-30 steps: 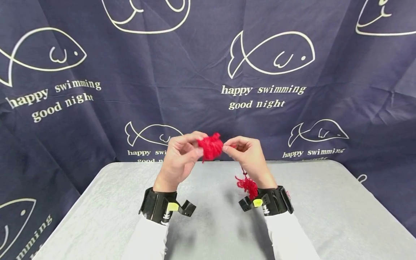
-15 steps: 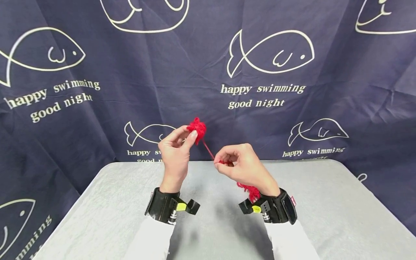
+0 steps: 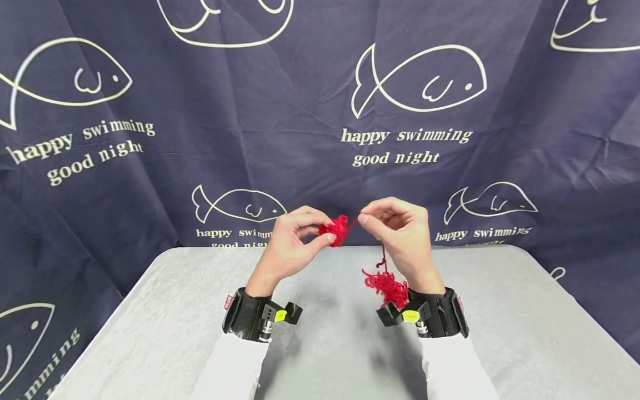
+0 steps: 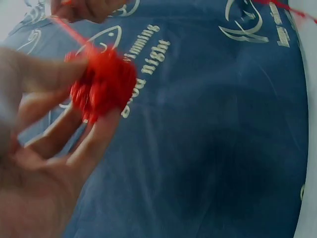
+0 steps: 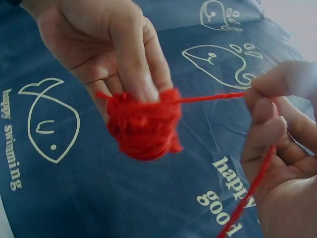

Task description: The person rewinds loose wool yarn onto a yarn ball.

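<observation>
A small wound ball of red yarn (image 5: 144,130) is pinched between the thumb and fingers of my left hand (image 3: 296,243), above the far part of the table. From the ball a taut strand (image 5: 213,97) runs to my right hand (image 3: 402,239), whose thumb and index finger pinch it. Past those fingers the strand (image 5: 250,191) drops through the palm and hangs below. In the head view, a loose tangle of red yarn (image 3: 387,286) dangles under the right hand, near the wrist. The left wrist view shows the ball (image 4: 103,84) blurred.
The grey-white table (image 3: 330,355) stretches under both hands. Behind it hangs a dark blue cloth (image 3: 300,111) printed with white fish and lettering. Each wrist carries a black strap with a camera mount (image 3: 287,314).
The left hand with the ball went up and left, then came back down and right. The right hand dipped, then rose and moved right, with the strand staying between the hands.
</observation>
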Available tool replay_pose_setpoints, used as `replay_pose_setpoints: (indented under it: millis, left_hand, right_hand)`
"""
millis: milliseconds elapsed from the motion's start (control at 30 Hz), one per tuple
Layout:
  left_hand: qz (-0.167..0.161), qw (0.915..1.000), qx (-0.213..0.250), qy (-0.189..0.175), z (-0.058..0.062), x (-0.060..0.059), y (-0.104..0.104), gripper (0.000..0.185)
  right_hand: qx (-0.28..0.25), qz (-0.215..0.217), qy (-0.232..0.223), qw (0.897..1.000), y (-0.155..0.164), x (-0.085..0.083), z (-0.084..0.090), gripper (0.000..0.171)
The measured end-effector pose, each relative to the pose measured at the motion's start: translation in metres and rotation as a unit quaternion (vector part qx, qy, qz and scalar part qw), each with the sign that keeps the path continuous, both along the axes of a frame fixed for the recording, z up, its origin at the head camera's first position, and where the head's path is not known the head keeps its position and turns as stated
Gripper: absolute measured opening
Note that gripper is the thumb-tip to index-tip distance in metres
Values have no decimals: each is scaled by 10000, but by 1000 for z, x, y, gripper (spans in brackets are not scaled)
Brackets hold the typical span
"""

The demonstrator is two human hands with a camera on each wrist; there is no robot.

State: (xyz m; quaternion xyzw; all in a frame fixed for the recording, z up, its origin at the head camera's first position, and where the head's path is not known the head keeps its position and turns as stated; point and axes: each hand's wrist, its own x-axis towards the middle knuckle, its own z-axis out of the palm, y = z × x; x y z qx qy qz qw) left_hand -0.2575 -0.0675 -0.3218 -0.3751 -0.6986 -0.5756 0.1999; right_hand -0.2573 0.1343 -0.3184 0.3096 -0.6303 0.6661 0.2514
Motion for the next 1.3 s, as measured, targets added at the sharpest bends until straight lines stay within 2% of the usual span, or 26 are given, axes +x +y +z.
replay_pose_setpoints:
  millis: [67,167,300,400,533,600,667,800,867,1000,1067,1133,1200,1300]
  left_hand:
    - [-504,9986,-92,-107,1,1,1,16]
    - [-1209,9921,-154,-279,0,1,1,17]
    - [-2107,9765,9,-457,-4,-1,1,18]
    - [-2677,9612,371,-557,-3,-1,1,18]
    - [-3022,9459,1062,-514,-1,1,1,20]
    - [-3002,9407,1524,-425,0,1,1,22]
    - [-2978,9308,2081,-392,0,1,2,25]
    - [-2798,9034,3218,-444,1,-2,4,28]
    - [-2584,8919,3673,-525,1,-2,5,29]
    - [-1646,8868,4277,-598,2,-4,9,24]
    - [-1055,8891,4414,-585,3,-5,10,19]
    - [-430,8983,4348,-459,2,-7,11,18]
    - [148,9128,4075,-223,0,-9,12,18]
    - [927,9376,3341,259,-5,-13,12,18]
  right_hand:
    - [-408,60,-62,9991,2,-2,0,9]
    - [-856,292,-131,9958,3,-6,-1,10]
    - [-1083,528,-236,9924,2,-9,-3,10]
    - [-974,552,-281,9933,1,-11,-5,11]
    - [-492,490,-444,9966,-2,-12,-9,13]
    - [-135,430,-557,9974,-4,-12,-11,13]
    - [218,382,-647,9969,-6,-12,-13,13]
    - [902,233,-544,9942,-13,-9,-12,8]
    - [1183,151,-396,9921,-18,-2,-7,6]
    - [1762,-23,-33,9843,-27,17,7,7]
    - [2065,-124,123,9783,-30,25,13,8]
    - [2339,-217,239,9717,-32,31,17,11]
    - [2516,-294,354,9667,-33,35,20,14]
    - [2582,-430,563,9635,-33,39,22,14]
